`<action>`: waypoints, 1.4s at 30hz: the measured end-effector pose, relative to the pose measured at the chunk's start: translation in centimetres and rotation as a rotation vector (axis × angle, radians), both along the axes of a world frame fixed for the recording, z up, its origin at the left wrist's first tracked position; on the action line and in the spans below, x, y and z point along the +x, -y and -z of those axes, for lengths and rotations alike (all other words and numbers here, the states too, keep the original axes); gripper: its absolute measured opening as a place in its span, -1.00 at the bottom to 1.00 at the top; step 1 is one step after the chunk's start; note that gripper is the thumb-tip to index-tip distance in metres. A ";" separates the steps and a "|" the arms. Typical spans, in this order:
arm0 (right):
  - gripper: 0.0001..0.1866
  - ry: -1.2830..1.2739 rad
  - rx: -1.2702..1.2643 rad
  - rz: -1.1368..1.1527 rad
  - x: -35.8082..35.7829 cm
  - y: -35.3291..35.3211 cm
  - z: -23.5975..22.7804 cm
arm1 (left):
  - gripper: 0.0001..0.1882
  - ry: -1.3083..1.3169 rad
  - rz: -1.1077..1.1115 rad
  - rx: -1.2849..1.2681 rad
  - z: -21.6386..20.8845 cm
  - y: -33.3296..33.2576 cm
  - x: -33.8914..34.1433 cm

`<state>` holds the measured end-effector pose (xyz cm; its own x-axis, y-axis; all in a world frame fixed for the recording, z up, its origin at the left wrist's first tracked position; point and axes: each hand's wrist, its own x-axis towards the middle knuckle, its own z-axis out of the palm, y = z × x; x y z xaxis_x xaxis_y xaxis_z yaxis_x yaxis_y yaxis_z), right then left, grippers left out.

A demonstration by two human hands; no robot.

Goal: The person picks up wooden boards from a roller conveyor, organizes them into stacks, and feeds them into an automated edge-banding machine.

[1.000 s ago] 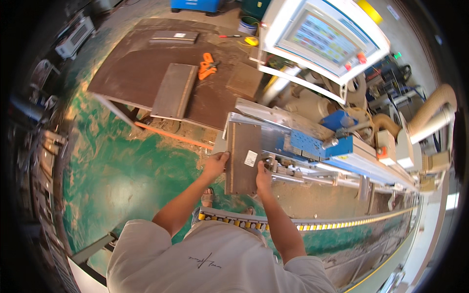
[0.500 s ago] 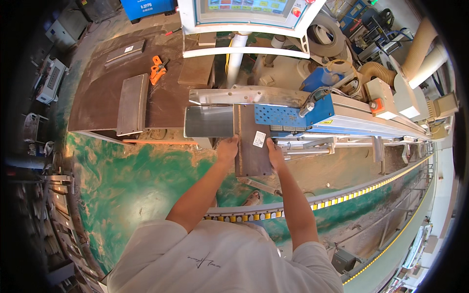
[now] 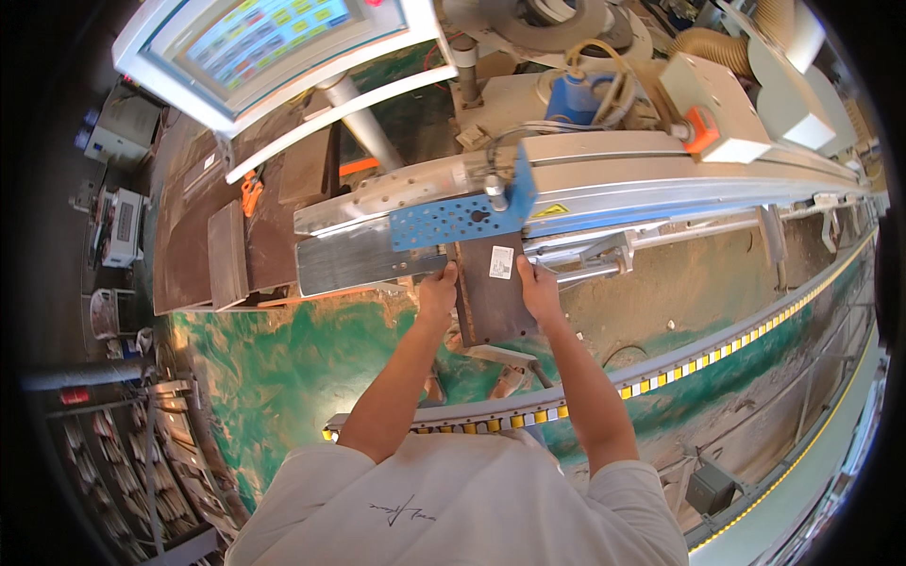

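Observation:
I hold a dark brown rectangular board (image 3: 489,307) with a white label (image 3: 502,263) near its far end. My left hand (image 3: 438,294) is closed on its left edge, thumb on top. On the opposite edge, my right hand (image 3: 539,292) grips it the same way. The board's far end meets the near edge of a blue perforated plate (image 3: 439,223) on a long machine; whether it runs beneath that plate is hidden. Left of the board is a smooth grey metal bed (image 3: 344,264). The board's near end hangs past the machine, over the floor.
A control panel with a screen (image 3: 269,33) stands at the far left, its white rail below it. Behind it, a brown table (image 3: 179,259) bears boards and an orange clamp (image 3: 251,192). A curved rail with yellow and white blocks (image 3: 651,377) crosses in front of me.
The board has moved rightward along the machine, and its far end now meets the blue plate's near edge. Both hands keep their grip. My view has turned, tilting the panel and machine.

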<state>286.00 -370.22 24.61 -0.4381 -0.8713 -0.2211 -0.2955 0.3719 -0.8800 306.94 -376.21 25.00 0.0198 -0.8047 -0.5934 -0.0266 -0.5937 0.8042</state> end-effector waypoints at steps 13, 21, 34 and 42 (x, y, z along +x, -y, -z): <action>-0.26 0.093 0.043 0.031 -12.7 -1.7 -1.1 | -0.47 0.158 0.047 -0.070 -0.7 -1.5 -13.1; -0.50 -0.420 0.014 0.134 -17.3 -4.1 -8.7 | -0.58 -0.111 0.235 0.250 -1.2 1.1 -17.5; -0.56 0.490 0.002 0.174 7.7 -21.9 -4.9 | -0.65 -0.448 -0.919 0.020 5.2 0.0 37.4; -0.62 0.427 0.314 -0.410 25.4 -9.2 -5.7 | -0.46 -0.132 -0.756 -0.099 0.1 9.6 53.9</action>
<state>311.41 -361.07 30.35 0.0967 -0.8146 -0.5719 -0.1167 0.5613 -0.8193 360.85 -385.83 24.94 0.5190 -0.6498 -0.5553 0.4575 -0.3376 0.8227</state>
